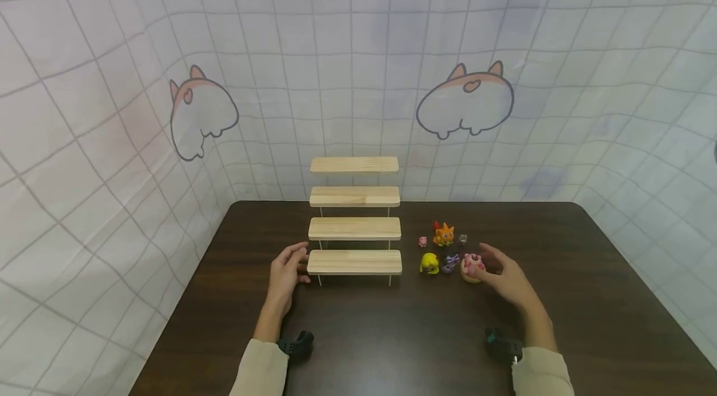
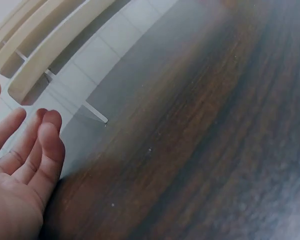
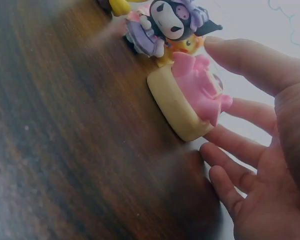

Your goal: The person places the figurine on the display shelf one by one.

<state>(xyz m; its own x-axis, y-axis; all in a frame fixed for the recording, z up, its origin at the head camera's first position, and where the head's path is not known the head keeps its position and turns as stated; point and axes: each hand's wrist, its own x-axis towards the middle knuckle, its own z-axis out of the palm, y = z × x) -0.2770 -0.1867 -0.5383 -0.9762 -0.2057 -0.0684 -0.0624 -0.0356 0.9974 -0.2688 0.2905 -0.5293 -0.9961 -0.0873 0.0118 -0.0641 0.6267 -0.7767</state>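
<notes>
A pink pig-like figurine in a cream round base (image 1: 471, 269) stands on the dark table, at the right of a group of toys. My right hand (image 1: 513, 282) is beside it, thumb and fingers spread around its near and right sides; in the right wrist view the hand (image 3: 262, 165) does not grip it, and whether a fingertip touches cannot be told. By the left end of the lowest wooden step (image 1: 355, 262) of a tiered display rack, my left hand (image 1: 284, 276) holds nothing, its fingers loosely bent. A black-and-white figurine in purple (image 3: 165, 22) stands close to the pink one.
Next to the pink figurine are a yellow figurine (image 1: 429, 263), a purple one (image 1: 450, 263), an orange one (image 1: 444, 235), a tiny pink one (image 1: 422, 241) and a tiny grey one (image 1: 462, 238). A gridded cloth (image 1: 358, 84) hangs behind the table (image 1: 392, 340).
</notes>
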